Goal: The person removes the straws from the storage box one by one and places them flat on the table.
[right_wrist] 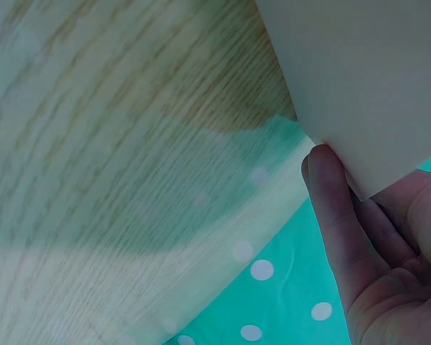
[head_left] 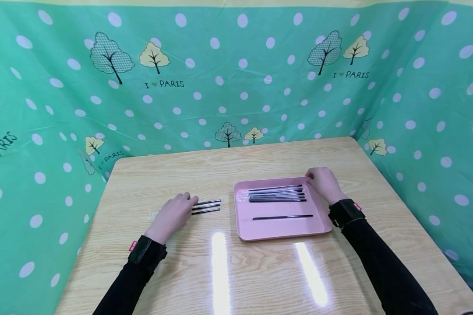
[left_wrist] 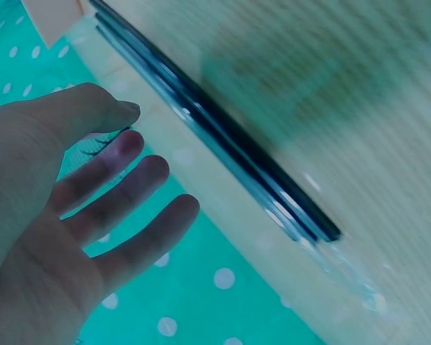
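Note:
Thin dark shiny metal sticks (head_left: 210, 207) in clear plastic sleeves lie on the table left of the tray. My left hand (head_left: 175, 214) hovers at their left part, covering it in the head view. In the left wrist view the left hand (left_wrist: 79, 187) has loosely spread fingers and holds nothing, beside the sticks (left_wrist: 223, 136). A pink rectangular tray (head_left: 284, 229) holds a row of several similar sticks (head_left: 277, 194) and one single stick (head_left: 282, 217) nearer its front. My right hand (head_left: 326, 184) grips the tray's far right corner, the fingers beneath the edge in the right wrist view.
The light wooden table (head_left: 173, 170) has rounded corners and reflects two bright light strips. A green polka-dot cloth (head_left: 228, 87) with tree prints hangs behind it and along both sides. Each wrist wears a black band.

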The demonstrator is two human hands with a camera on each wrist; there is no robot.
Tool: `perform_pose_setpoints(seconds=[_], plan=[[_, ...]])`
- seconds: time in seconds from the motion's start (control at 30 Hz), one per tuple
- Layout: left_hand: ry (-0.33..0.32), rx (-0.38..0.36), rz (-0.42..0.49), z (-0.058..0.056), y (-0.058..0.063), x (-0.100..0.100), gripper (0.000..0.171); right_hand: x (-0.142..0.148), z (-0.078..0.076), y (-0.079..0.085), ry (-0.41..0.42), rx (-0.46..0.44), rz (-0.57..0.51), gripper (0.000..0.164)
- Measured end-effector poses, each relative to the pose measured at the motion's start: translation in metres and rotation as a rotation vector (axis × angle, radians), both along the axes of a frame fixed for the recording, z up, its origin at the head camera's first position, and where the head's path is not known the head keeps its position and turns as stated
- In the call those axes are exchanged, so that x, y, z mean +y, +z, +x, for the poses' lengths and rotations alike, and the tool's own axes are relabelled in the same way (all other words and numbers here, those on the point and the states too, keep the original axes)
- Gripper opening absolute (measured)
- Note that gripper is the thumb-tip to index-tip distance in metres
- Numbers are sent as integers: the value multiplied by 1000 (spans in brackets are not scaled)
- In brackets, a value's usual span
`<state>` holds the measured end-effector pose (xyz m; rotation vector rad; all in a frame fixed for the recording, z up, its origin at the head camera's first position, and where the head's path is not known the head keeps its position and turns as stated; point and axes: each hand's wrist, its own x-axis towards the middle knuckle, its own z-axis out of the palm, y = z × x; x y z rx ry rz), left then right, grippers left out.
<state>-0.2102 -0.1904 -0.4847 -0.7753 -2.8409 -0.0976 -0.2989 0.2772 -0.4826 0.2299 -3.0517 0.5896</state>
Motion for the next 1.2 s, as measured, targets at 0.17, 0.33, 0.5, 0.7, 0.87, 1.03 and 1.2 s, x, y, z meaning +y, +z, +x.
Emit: perform_pose_setpoints(seconds=[0.17,0.33,0.5,0.7,0.87,1.03,1.2], plan=[[-25,7,31,-5,8,17,16,0,-1,2,1,0,0,16],[-36,4,24,-8,16,34,15,-1,-2,4,-13,-22,7,17],[-29,-3,17,-8,23,47,16,-2,-3,5,-18,-31,23,17],[-26,-1,4,-4,35,62,16,-3,-3,6,-27,-33,15,17],[-46,-5,-10,0,45,80,19,-2,-2,5,-32,-40,11,17],[-86,26,-22,3,47,102,24,-2,-1,1,-18,-22,11,15],[-143,4,-4,1,48,127,22,-2,0,-2,-12,10,13,14]])
